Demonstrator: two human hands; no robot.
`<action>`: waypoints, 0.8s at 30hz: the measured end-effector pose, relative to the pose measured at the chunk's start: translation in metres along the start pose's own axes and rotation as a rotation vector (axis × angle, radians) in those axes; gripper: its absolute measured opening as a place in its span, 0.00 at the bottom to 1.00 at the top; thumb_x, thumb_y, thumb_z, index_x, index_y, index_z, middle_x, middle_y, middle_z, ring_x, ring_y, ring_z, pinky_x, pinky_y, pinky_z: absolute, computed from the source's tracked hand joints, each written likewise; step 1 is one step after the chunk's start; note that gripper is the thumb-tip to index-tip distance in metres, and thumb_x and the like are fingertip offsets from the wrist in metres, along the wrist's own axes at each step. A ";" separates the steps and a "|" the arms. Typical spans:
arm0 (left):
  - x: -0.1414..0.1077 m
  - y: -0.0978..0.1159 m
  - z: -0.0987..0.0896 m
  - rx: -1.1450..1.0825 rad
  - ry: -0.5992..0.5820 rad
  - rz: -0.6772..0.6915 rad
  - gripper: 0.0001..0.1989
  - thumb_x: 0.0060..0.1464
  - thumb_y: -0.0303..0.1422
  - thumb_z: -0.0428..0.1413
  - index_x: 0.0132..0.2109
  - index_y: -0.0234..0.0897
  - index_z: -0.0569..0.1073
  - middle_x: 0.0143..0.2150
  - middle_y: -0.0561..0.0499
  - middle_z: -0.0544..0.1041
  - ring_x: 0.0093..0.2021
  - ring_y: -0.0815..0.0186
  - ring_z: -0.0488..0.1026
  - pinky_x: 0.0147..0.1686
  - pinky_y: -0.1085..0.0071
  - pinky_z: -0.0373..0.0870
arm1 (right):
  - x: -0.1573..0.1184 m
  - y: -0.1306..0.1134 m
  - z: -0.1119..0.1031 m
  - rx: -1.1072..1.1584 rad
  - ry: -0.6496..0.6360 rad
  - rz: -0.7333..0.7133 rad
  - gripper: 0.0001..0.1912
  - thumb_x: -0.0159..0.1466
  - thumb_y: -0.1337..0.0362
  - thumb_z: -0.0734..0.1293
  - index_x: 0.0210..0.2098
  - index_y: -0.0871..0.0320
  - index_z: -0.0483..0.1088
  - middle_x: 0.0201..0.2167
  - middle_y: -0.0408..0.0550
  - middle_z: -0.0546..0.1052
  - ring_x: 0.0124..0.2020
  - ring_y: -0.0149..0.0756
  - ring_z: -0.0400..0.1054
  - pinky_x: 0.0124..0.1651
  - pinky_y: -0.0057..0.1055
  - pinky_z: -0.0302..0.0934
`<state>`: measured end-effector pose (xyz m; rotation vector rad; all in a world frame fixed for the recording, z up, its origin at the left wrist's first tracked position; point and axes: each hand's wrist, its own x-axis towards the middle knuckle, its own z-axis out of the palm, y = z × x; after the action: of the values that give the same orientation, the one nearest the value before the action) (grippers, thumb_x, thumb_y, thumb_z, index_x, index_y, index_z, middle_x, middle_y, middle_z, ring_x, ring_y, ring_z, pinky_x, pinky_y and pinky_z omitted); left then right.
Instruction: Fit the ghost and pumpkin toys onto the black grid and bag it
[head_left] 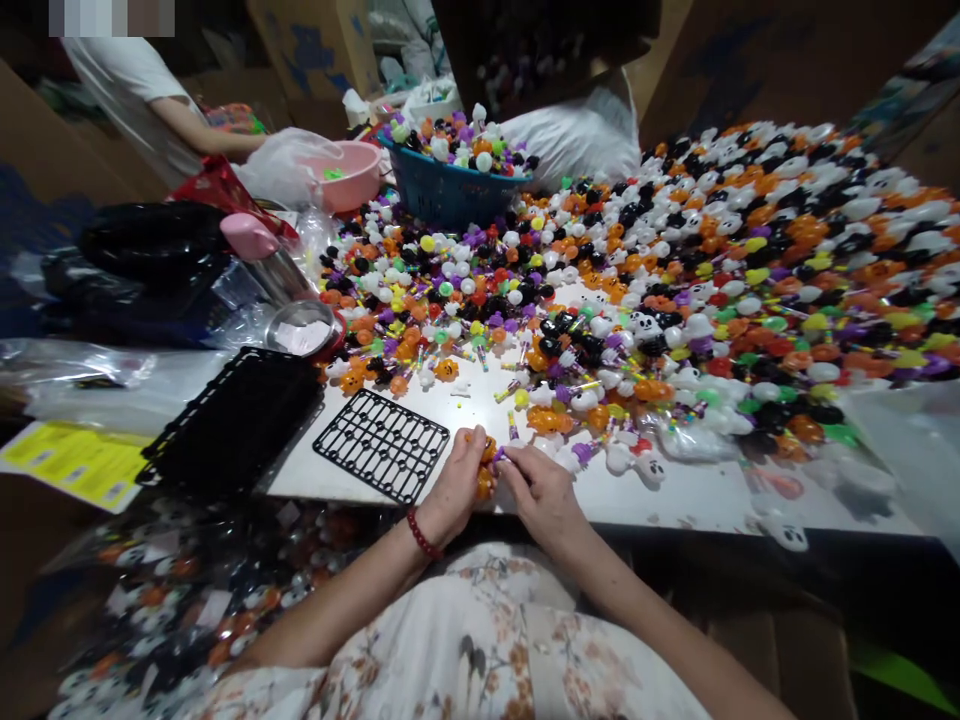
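My left hand (454, 478), with a red bead bracelet at its wrist, is closed around an orange pumpkin piece (486, 485) at the table's front edge. My right hand (541, 488) pinches a small purple piece (499, 455) against the pumpkin's upper side. Fingers partly cover both pieces. Left of my hands lies a black plastic grid tray (381, 446), flat on the white table (630, 500). Loose pumpkins, ghosts and purple pieces lie just beyond and to the right, among them a white ghost (649, 468).
A black stack of trays (236, 420) stands at the left. A blue basket (442, 190) full of small pieces, a pink basin (352, 175) and a metal bowl (301, 328) stand farther back. Colourful pieces heap across the right. A person in a white shirt (124, 75) works at the back left.
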<state>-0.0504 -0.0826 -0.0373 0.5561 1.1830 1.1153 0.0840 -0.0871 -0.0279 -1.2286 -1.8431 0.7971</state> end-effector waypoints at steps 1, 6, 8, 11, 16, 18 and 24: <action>0.000 -0.002 0.001 -0.019 0.003 -0.013 0.26 0.50 0.57 0.58 0.37 0.40 0.62 0.26 0.59 0.65 0.21 0.74 0.64 0.19 0.78 0.60 | 0.000 0.001 0.003 0.000 0.004 0.004 0.11 0.69 0.63 0.61 0.40 0.58 0.75 0.33 0.50 0.77 0.36 0.39 0.71 0.41 0.35 0.65; -0.004 -0.009 0.004 -0.117 0.032 0.005 0.25 0.55 0.58 0.51 0.41 0.41 0.61 0.29 0.57 0.67 0.23 0.72 0.65 0.20 0.77 0.62 | 0.006 0.006 0.011 0.214 -0.008 0.160 0.13 0.68 0.58 0.63 0.41 0.57 0.76 0.34 0.49 0.79 0.35 0.38 0.73 0.40 0.34 0.68; -0.005 -0.006 0.005 -0.108 0.055 0.070 0.24 0.56 0.57 0.51 0.41 0.40 0.61 0.29 0.57 0.67 0.23 0.72 0.65 0.21 0.76 0.62 | 0.010 0.007 0.008 0.294 -0.005 0.203 0.14 0.67 0.57 0.64 0.44 0.57 0.76 0.37 0.49 0.80 0.38 0.39 0.74 0.41 0.34 0.69; -0.004 0.005 0.003 -0.031 0.070 0.146 0.24 0.56 0.57 0.53 0.40 0.39 0.63 0.29 0.55 0.68 0.24 0.72 0.65 0.22 0.75 0.63 | 0.016 0.005 0.001 0.248 0.016 0.145 0.15 0.67 0.57 0.64 0.47 0.57 0.76 0.43 0.51 0.80 0.43 0.40 0.74 0.47 0.36 0.68; 0.003 0.009 -0.009 0.061 0.080 0.200 0.22 0.55 0.55 0.54 0.38 0.39 0.65 0.29 0.54 0.69 0.27 0.70 0.66 0.26 0.74 0.64 | 0.021 -0.001 -0.004 0.143 -0.003 0.115 0.13 0.65 0.59 0.65 0.44 0.58 0.76 0.39 0.51 0.81 0.41 0.40 0.74 0.46 0.36 0.67; 0.004 0.003 -0.011 0.053 0.104 0.207 0.22 0.55 0.54 0.55 0.38 0.39 0.65 0.30 0.54 0.69 0.29 0.69 0.67 0.28 0.73 0.65 | 0.020 -0.003 0.000 0.162 -0.034 0.124 0.12 0.66 0.59 0.65 0.41 0.58 0.77 0.36 0.49 0.80 0.38 0.38 0.74 0.43 0.33 0.67; -0.001 0.001 -0.006 -0.078 0.045 0.058 0.21 0.56 0.54 0.54 0.39 0.39 0.64 0.29 0.54 0.69 0.26 0.70 0.66 0.23 0.74 0.63 | 0.024 -0.002 0.009 0.178 -0.099 0.113 0.12 0.67 0.58 0.63 0.40 0.57 0.76 0.34 0.47 0.80 0.35 0.37 0.73 0.39 0.31 0.66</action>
<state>-0.0562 -0.0838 -0.0379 0.5098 1.1631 1.2240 0.0693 -0.0666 -0.0249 -1.2049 -1.7497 1.0777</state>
